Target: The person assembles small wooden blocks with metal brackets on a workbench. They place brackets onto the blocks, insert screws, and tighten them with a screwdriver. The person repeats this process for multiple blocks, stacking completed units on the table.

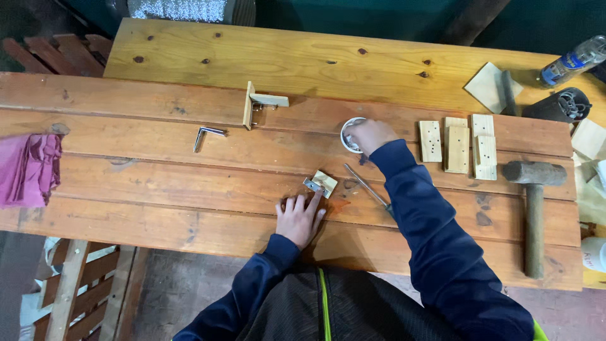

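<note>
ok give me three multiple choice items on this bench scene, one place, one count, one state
1. Where is the large wooden mallet?
A. right end of the wooden bench
B. left end
C. on the floor

2. How many small drilled wooden blocks lie in the row?
A. one
B. three
C. six

3. What is the right hand doing?
A. gripping the mallet
B. reaching into the small white cup
C. resting flat

Answers: A, it lies by the right edge; B, three sit side by side; B, fingers are at the cup.
</note>
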